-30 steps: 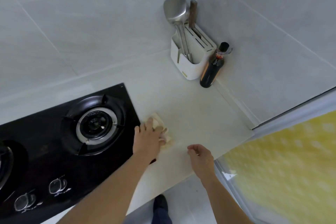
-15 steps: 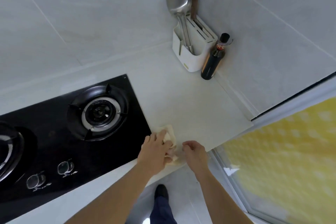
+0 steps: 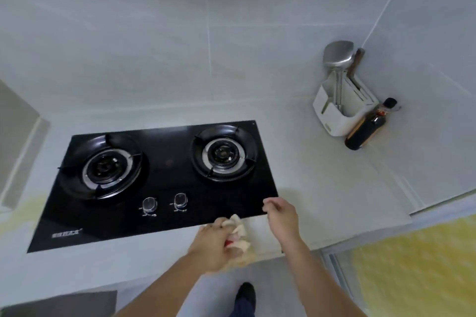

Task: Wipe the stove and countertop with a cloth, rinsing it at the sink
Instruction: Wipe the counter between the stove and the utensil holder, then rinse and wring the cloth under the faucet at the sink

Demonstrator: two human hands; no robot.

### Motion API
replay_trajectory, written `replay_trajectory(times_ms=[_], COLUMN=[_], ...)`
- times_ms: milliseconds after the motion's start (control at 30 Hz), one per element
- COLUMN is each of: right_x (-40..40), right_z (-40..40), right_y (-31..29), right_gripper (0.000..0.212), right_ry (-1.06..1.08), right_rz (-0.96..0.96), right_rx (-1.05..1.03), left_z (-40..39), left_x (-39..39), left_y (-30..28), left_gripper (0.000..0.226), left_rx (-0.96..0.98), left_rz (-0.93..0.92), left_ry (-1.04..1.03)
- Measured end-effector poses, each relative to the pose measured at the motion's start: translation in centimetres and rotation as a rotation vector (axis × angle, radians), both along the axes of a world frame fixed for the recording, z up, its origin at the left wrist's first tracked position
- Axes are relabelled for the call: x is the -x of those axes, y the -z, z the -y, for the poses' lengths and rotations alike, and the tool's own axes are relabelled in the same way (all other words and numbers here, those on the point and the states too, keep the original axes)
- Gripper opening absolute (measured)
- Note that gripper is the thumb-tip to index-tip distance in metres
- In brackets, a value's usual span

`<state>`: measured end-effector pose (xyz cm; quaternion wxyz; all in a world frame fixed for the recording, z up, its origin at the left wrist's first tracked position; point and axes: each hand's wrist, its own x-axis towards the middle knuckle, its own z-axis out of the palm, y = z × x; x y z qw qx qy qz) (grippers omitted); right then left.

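Moved since before: left hand (image 3: 211,247) with bunched cloth (image 3: 240,235) gripped in curled fingers, now at counter (image 3: 322,188) front edge by stove (image 3: 164,183) corner; right hand (image 3: 280,216) lifted, fingers loosely curled, holding nothing.

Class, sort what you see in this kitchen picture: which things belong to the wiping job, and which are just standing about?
Part of the job:
cloth, bunched in the left hand
right hand, holding nothing
black stove
countertop

Just standing about:
white utensil holder
metal spatula in it
dark bottle beside it
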<state>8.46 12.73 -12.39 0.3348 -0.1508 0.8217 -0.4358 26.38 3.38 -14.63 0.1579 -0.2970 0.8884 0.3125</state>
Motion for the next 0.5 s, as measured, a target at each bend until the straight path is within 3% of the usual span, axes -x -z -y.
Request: replay_trajectory(times_ms=[67, 133, 233, 400, 500], right_x=[-3.0, -8.2, -15.6, -27.2, -34.8], right_z=[1.7, 3.1, 4.5, 6.9, 8.8], right_y=[-1.5, -3.4, -6.3, -11.0, -12.9], right_gripper=[0.021, 0.024, 0.035, 0.041, 0.041], right_ry=[-0.036, -0.122, -0.289, -0.508, -0.625], right_rz=[-0.003, 0.029, 0.128, 0.141, 0.086], right_rx=[0.078, 0.158, 0.266, 0.368, 0.398], left_z=[1.0, 1.3, 1.5, 1.7, 1.9], left_x=[-3.1, -7.9, -14.4, -25.6, -33.9], left_y=[-1.9, -4.6, -8.2, -13.4, -14.9], left_gripper=[0.072, 0.062, 0.046, 0.077, 0.099], left_rx=[-0.404, -0.753, -1.111, -1.338, -1.297], left_rz=[-0.238, -0.494, -0.753, -1.066, -1.201], left_ry=[-0.363, -0.683, -0.943, -1.187, -1.276])
